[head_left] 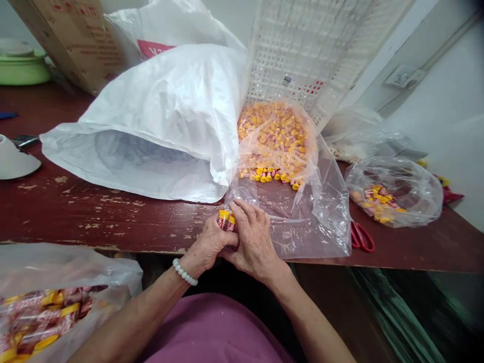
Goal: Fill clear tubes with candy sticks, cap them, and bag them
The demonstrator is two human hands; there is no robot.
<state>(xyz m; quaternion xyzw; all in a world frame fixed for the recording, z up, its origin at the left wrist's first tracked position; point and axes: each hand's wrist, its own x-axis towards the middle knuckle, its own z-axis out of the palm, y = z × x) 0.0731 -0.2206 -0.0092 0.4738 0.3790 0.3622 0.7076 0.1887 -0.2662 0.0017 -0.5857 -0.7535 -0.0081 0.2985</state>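
Note:
At the table's front edge my left hand (207,243), with a bead bracelet at its wrist, is closed around small tubes (223,220) with yellow caps and red-and-white print. Two caps show; my fingers hide the lower parts. My right hand (254,241) presses against the same tubes from the other side, its fingers curled over them. Just beyond lies an open clear plastic bag (313,237), with many small yellow-capped pieces (280,133) heaped at its far end. To the left a white sack (177,96) lies with its mouth towards me and clear tube-like pieces (139,151) inside.
A bag of filled yellow-capped tubes (45,317) stands at lower left. Red-handled scissors (362,238) and another clear bag (412,191) lie to the right. A white plastic crate (298,45) leans at the back. A cardboard box (75,40) and green container (24,68) stand at back left.

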